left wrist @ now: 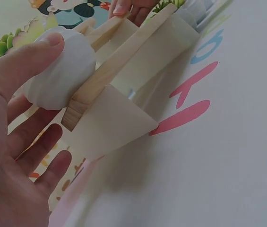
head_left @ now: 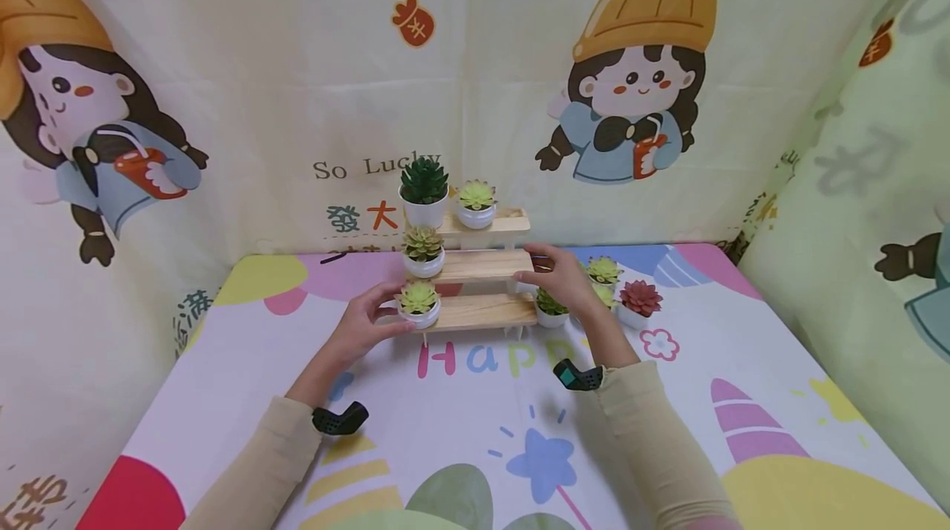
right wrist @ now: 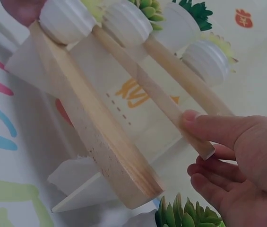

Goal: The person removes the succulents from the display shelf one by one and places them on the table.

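A three-tier wooden plant stand (head_left: 486, 311) with white supports stands at the table's back. On the bottom step's left end sits a light-green succulent in a white pot (head_left: 419, 319); my left hand (head_left: 362, 322) holds that pot, its thumb on the pot's side in the left wrist view. My right hand (head_left: 564, 279) pinches the right end of the middle step (right wrist: 197, 142) between thumb and fingers. Another potted succulent (head_left: 423, 251) is at the middle step's left. The top step carries a tall dark-green succulent (head_left: 424, 190) and a small light-green one (head_left: 477, 204).
Right of the stand, several potted succulents stand on the table, including a red one (head_left: 640, 302) and a green one (head_left: 551, 307) near my right forearm. A patterned cloth (head_left: 460, 423) covers the table. A printed curtain (head_left: 297, 85) hangs close behind.
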Action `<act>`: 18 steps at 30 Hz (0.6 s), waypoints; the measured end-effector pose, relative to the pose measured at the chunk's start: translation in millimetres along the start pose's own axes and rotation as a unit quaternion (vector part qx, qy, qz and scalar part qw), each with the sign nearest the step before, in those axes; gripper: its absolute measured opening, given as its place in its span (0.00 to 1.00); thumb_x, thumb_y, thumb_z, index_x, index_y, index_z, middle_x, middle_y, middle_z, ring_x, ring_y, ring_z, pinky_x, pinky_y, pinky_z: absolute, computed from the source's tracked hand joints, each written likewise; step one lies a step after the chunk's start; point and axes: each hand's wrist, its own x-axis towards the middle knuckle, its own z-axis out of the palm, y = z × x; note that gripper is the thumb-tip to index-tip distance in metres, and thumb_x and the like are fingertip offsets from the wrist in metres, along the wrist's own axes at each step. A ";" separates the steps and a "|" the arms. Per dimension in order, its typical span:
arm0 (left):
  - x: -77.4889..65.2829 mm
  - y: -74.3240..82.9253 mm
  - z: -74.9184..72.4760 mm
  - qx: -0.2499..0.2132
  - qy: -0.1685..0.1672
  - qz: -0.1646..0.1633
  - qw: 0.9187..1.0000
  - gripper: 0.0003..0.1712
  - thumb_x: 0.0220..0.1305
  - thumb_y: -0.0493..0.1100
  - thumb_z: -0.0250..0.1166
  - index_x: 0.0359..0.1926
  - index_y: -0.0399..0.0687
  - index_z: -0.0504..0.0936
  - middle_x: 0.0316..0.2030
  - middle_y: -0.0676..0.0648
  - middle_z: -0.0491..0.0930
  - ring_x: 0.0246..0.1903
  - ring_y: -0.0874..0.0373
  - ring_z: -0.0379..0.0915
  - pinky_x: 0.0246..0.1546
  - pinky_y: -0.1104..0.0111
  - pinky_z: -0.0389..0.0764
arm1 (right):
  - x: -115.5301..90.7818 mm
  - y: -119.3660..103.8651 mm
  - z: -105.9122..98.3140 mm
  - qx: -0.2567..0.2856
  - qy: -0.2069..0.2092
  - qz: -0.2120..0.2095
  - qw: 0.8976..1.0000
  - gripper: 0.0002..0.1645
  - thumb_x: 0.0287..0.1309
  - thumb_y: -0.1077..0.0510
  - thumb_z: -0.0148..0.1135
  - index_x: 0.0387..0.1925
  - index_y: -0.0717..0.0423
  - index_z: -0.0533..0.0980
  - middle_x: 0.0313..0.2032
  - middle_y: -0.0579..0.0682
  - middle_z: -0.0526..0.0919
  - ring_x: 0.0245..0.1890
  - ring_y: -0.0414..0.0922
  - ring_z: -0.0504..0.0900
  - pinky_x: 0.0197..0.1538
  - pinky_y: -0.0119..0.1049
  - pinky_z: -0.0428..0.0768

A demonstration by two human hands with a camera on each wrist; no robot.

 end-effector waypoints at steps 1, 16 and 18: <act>0.0 0.4 0.0 0.000 0.000 0.000 1.000 0.37 0.53 0.42 0.74 0.63 0.44 0.70 0.62 0.42 0.72 0.62 0.46 0.66 0.64 0.50 0.71 | 0.4 0.3 0.0 0.000 0.001 -0.001 1.000 0.38 0.54 0.49 0.70 0.66 0.50 0.69 0.66 0.55 0.71 0.64 0.53 0.73 0.61 0.49 0.77; -5.5 2.6 -2.5 0.031 -0.007 0.013 0.999 0.35 0.55 0.42 0.73 0.64 0.45 0.71 0.61 0.43 0.73 0.61 0.49 0.66 0.63 0.56 0.73 | -0.1 3.4 -0.2 0.009 -0.003 -0.008 1.000 0.40 0.54 0.48 0.71 0.67 0.51 0.68 0.65 0.56 0.71 0.65 0.54 0.72 0.62 0.50 0.76; -6.0 1.9 -3.2 0.030 -0.005 0.018 0.999 0.35 0.55 0.41 0.73 0.63 0.45 0.71 0.61 0.43 0.73 0.60 0.50 0.66 0.62 0.63 0.74 | -0.1 3.2 -0.9 0.004 -0.002 -0.007 1.000 0.40 0.53 0.47 0.71 0.67 0.50 0.68 0.65 0.56 0.72 0.65 0.54 0.72 0.62 0.50 0.76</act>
